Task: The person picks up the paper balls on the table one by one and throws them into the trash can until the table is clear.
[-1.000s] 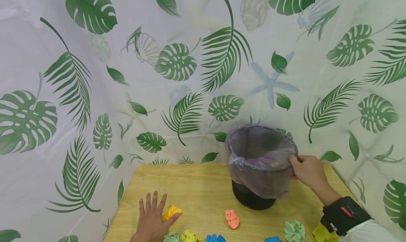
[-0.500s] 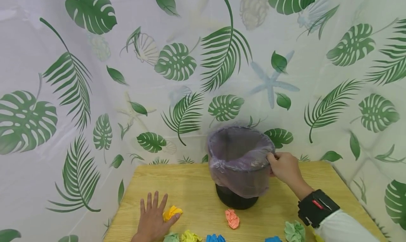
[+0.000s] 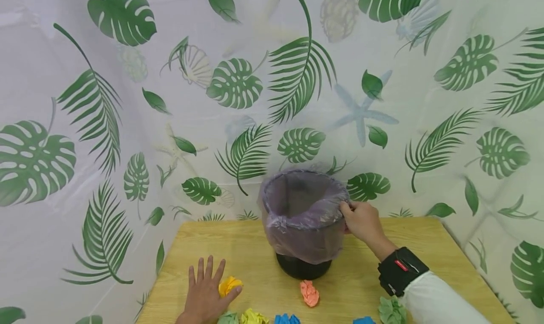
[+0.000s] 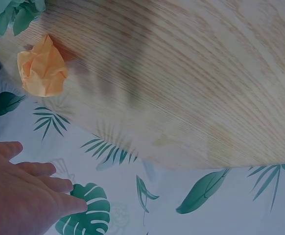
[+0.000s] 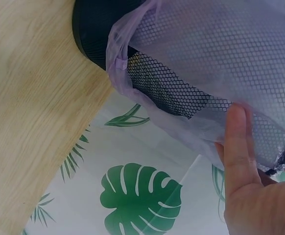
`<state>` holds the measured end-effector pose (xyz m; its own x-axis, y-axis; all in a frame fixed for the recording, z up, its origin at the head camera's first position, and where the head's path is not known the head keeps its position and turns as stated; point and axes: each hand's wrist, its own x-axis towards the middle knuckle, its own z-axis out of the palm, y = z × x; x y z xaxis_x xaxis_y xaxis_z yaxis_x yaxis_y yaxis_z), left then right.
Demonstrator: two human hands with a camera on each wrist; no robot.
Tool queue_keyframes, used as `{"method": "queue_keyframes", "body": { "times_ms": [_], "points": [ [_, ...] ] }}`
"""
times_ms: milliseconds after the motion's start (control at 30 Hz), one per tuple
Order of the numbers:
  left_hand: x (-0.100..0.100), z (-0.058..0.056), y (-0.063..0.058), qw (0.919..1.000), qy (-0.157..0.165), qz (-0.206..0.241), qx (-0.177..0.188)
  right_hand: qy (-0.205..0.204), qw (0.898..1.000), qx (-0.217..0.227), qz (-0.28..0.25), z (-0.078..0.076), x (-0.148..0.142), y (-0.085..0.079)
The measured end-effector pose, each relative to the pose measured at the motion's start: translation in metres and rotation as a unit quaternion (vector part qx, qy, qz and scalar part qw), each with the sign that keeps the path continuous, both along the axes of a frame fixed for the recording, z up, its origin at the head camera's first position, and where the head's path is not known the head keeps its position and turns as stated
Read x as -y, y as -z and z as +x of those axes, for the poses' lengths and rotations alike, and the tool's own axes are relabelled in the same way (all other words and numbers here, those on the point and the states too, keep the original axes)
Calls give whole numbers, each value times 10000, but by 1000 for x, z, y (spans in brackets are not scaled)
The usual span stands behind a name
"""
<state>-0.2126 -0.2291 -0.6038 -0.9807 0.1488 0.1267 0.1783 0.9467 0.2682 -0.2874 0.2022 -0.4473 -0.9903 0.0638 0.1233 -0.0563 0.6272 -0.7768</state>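
A black mesh wastebasket (image 3: 303, 267) with a translucent purple bin liner (image 3: 303, 241) folded over its rim stands at the back middle of the table. My right hand (image 3: 363, 222) grips the rim at its right side, thumb inside the lip. In the right wrist view, fingers (image 5: 236, 142) lie along the outside of the liner over the mesh. My left hand (image 3: 204, 288) has its fingers spread, near the table's left side. Beside its thumb lies an orange-yellow crumpled paper ball (image 3: 230, 286). A salmon-pink crumpled paper ball (image 3: 309, 293) sits in front of the wastebasket.
Along the near edge of the wooden table (image 3: 255, 248) lie more paper balls: pale green (image 3: 228, 318), yellow (image 3: 254, 316), blue (image 3: 287, 319), another blue (image 3: 364, 320) and another green (image 3: 392, 310). A leaf-patterned curtain (image 3: 250, 140) encloses the table at the back and sides.
My right hand has moved the wastebasket leftward across the back of the table, from the right toward the middle. The left hand and the paper balls have stayed in place.
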Motion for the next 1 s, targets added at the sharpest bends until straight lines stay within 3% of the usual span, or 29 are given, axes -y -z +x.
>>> {"method": "queue_keyframes", "body": {
  "times_ms": [300, 600, 800, 1000],
  "points": [
    [-3, -2, -3, 9999, 111, -7, -32, -169, 9993, 325, -67, 2, -10, -1],
    [-4, -5, -4, 9999, 133, 34, 68, 213, 9994, 229, 127, 12, -25, 6],
    [-5, -1, -3, 9998, 110, 80, 142, 225, 9962, 124, 827, 27, -36, 24],
    [-5, 2, -3, 9997, 69, 32, 246, 15, 9885, -252, 1492, 48, -43, 53]
  ]
}}
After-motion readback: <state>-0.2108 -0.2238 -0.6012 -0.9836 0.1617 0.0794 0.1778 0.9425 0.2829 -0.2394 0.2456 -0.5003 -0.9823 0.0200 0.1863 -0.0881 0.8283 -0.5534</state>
